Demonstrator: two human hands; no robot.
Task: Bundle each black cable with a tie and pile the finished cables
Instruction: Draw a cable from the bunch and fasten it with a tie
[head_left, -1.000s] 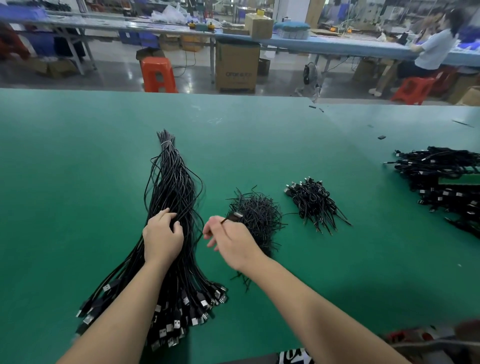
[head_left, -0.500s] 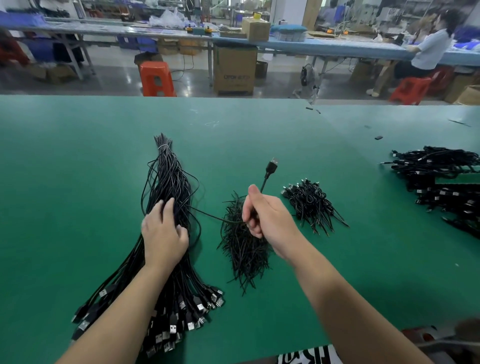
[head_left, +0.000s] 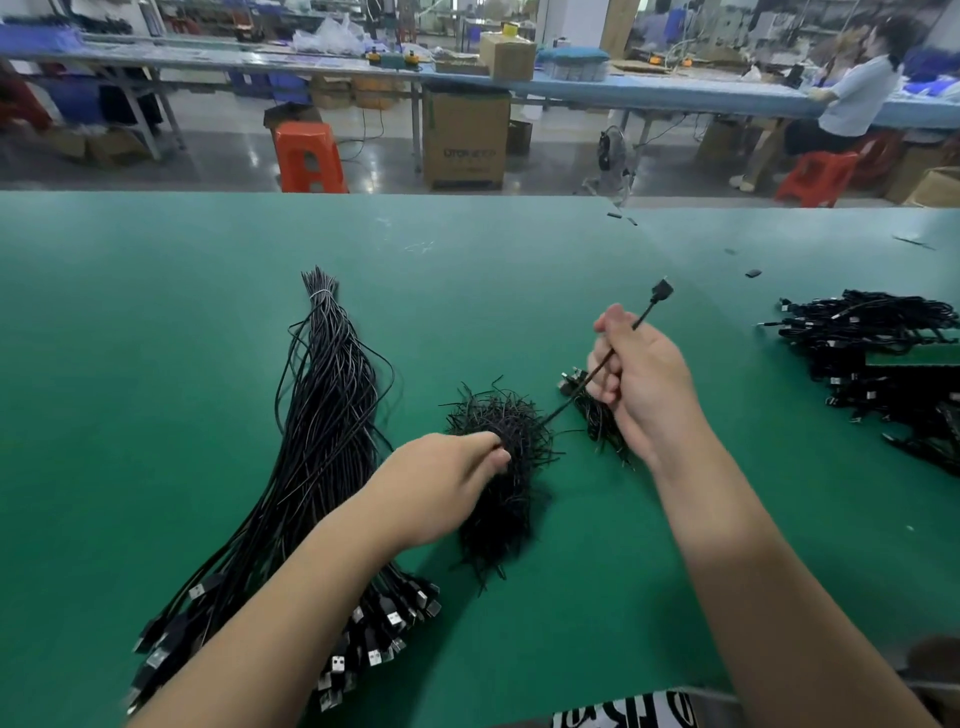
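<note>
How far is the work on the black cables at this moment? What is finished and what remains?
Done: a small pile of bundled cables lies beyond the right hand; whether the heap at the far right is finished work is unclear. In hand: the right hand grips one cable, and the left hand pinches at the heap of ties. Left: the big sheaf of loose cables on the green table.

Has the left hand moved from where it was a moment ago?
Yes. The left hand has left the long cable bunch it rested on and gone right, now reaching into the pile of ties.
</note>
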